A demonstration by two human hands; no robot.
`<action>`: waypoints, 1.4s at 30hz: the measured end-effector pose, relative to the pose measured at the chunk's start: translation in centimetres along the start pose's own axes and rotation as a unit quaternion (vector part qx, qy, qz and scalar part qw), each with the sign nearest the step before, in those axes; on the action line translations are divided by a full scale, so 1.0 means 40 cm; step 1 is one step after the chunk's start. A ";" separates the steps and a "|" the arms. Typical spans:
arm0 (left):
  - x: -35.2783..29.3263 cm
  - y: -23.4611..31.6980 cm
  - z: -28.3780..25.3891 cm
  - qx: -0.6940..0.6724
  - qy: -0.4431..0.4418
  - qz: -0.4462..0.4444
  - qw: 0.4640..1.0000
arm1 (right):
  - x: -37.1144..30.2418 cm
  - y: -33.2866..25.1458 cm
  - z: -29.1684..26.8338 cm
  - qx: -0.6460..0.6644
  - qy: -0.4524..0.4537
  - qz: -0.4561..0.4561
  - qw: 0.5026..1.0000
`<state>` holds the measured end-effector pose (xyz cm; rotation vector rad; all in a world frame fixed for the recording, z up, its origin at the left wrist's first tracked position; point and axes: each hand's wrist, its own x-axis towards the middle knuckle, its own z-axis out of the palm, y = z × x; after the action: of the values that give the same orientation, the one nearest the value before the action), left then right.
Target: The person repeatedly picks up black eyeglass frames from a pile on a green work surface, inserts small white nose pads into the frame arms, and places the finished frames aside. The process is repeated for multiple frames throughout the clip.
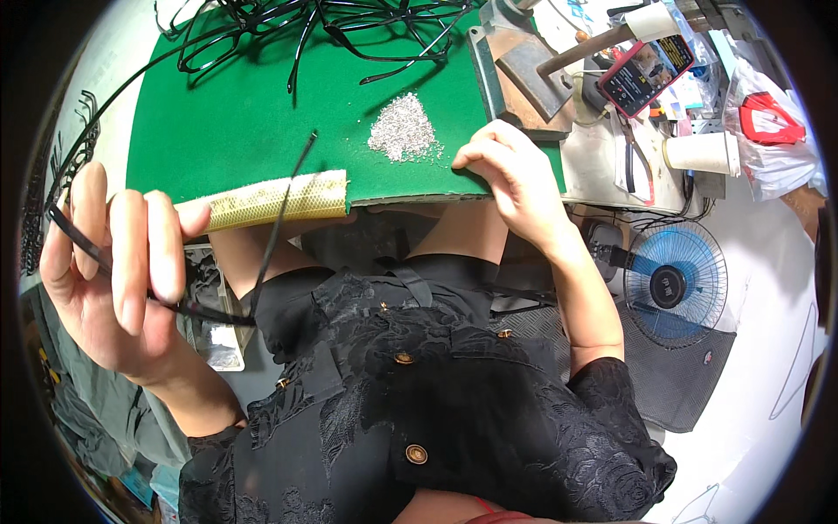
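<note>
My left hand [131, 275] is raised at the left, its fingers closed around a black eyeglass frame [214, 314]. One thin temple of the frame points up in front of the bench edge. At the near edge of the green mat [253, 122] is my right hand [526, 188], thumb and forefinger pinched together. Whatever lies between those fingertips is too small to make out. Just left of them is a heap of tiny silvery pieces [403, 129] on the mat. A yellow mesh-patterned strip [279, 201] covers part of the mat's near edge, beside my left hand.
Several black eyeglass frames [305, 35] lie tangled at the far side. A metal fixture [532, 74] stands at the back right, near a red-edged device with a screen [646, 74] and a white cup [703, 154]. Below right is a blue fan [674, 284].
</note>
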<state>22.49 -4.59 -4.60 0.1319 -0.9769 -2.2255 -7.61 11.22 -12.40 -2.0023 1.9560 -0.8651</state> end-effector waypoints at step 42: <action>0.009 -0.133 0.093 0.421 0.174 0.080 0.887 | 0.022 0.000 0.026 -0.053 0.021 -0.016 0.998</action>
<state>17.95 -0.02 -5.49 0.7771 -1.5991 -1.4170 -7.09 10.10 -13.02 -2.0953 2.0382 -0.8322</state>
